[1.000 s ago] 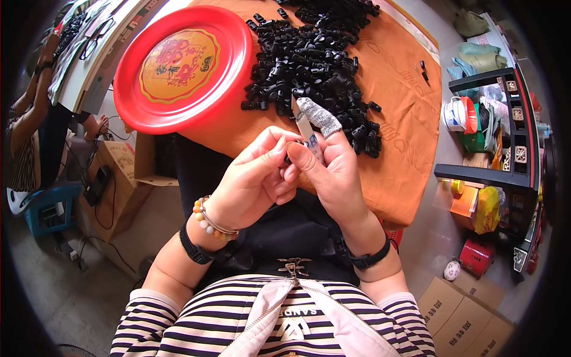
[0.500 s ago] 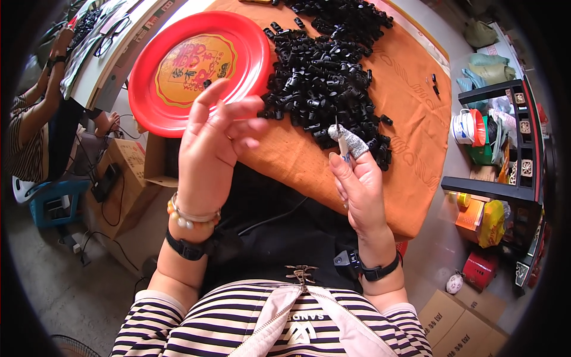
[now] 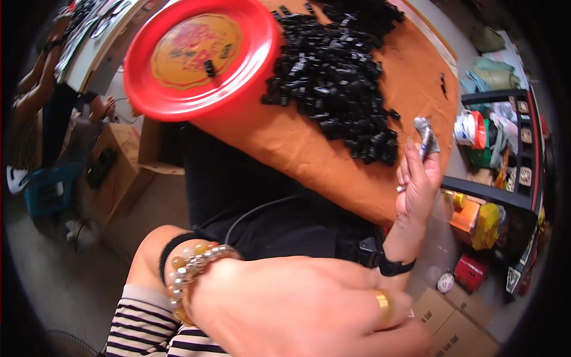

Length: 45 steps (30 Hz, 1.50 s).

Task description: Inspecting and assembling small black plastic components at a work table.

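The heap of small black parts (image 3: 336, 71) lies on the orange-covered worktop (image 3: 297, 149), just up and to the left of the right hand (image 3: 416, 178). That hand's grip is raised at the worktop's near right edge, fingers (image 3: 410, 163) upright and pressed close together, the wrapped fingertip (image 3: 425, 134) uppermost; a small metal piece (image 3: 401, 188) shows at the palm, though whether it is pinched cannot be told. The left hand (image 3: 297, 309) fills the lower foreground close to the camera, blurred, its grip unreadable. Farther left of the heap sits a red plate (image 3: 202, 59) holding one black part (image 3: 209, 68). Open floor lies to the left; shelves (image 3: 499, 154) crowd the right.
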Tool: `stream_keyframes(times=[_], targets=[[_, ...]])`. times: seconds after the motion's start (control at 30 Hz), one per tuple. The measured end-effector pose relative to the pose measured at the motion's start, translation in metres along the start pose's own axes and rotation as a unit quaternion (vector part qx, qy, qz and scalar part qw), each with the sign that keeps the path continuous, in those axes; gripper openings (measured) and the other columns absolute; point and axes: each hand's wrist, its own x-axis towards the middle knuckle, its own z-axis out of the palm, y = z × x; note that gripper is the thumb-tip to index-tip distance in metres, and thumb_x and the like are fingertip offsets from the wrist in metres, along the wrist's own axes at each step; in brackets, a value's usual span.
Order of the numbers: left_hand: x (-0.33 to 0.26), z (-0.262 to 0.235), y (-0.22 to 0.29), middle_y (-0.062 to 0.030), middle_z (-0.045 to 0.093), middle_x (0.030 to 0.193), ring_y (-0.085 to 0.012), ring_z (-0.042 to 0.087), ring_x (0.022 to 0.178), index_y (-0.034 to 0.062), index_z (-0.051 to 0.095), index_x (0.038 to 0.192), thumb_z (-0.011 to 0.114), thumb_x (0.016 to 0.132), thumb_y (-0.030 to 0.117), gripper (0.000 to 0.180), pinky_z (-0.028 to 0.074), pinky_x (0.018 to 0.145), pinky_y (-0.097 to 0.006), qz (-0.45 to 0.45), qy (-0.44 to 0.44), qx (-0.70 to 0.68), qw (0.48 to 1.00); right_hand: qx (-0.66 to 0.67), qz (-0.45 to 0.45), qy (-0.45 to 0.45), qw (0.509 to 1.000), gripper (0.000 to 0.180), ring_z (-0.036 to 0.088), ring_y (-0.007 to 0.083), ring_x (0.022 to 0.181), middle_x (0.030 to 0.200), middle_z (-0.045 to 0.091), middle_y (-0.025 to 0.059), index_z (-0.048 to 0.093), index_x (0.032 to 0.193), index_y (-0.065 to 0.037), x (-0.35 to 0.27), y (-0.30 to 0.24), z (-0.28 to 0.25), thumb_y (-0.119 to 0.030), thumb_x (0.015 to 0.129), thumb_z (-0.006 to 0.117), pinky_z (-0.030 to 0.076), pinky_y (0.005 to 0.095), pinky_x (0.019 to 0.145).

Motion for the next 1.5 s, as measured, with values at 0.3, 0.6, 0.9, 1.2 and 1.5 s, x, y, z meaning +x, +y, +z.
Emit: stream_keyframes(times=[0.3,0.6,0.9,1.2,1.5], targets=[[0.005,-0.004,0.0,-0.0017,0.048,0.059,-0.0086,0.035,0.042,0.0083,0.051,0.075,0.055,0.067,0.006,0.01,0.028,0.037,-0.021,0.047,-0.054,-0.044,0.996,-0.189,-0.113,0.049,0.974,0.032,0.047,0.0036,0.075,0.087,0.054,-0.0008,0.052,0.116,0.0,0.052,0.038,-0.02,-0.01,0.086,0.059,0.041,0.0187,0.068],[0.0,-0.006,0.011,0.0018,0.04,0.06,-0.0087,0.037,0.044,0.0128,0.053,0.077,0.058,0.071,0.009,0.008,0.028,0.036,-0.021,-0.055,-0.09,-0.146,0.984,-0.271,-0.136,0.031,0.952,0.043,0.055,0.0131,0.095,0.109,0.057,0.009,0.05,0.118,0.0,0.081,0.054,-0.038,0.001,0.077,0.064,0.045,0.0264,0.085],[-0.011,-0.041,-0.017,-0.0099,0.055,0.063,-0.018,0.054,0.05,0.0015,0.055,0.072,0.052,0.078,0.0,0.007,0.045,0.043,-0.028,-0.08,-0.212,-0.306,0.925,-0.401,-0.138,0.07,0.903,0.054,0.063,0.0222,0.081,0.09,0.064,0.0102,0.05,0.12,-0.01,0.081,0.055,-0.022,-0.01,0.07,0.07,0.049,0.0328,0.074],[-0.059,-0.017,-0.07,0.0009,0.052,0.073,-0.0032,0.047,0.061,0.0018,0.05,0.085,0.056,0.085,0.003,0.006,0.04,0.054,-0.018,-0.567,-0.094,-0.186,0.797,-0.266,-0.145,0.039,0.952,0.063,0.058,0.0136,0.071,0.08,0.06,0.0085,0.042,0.128,-0.007,0.072,0.053,-0.018,-0.004,0.071,0.07,0.048,0.0276,0.066],[-0.073,-0.012,-0.079,0.002,0.05,0.083,-0.0009,0.047,0.07,0.0033,0.048,0.099,0.054,0.089,0.009,0.013,0.042,0.06,-0.017,-0.581,-0.009,-0.249,0.775,0.014,0.04,-0.155,0.987,0.062,0.052,0.0048,0.076,0.085,0.056,0.0017,0.032,0.132,-0.002,-0.011,-0.012,0.031,0.001,0.078,0.064,0.041,0.0167,0.07]])
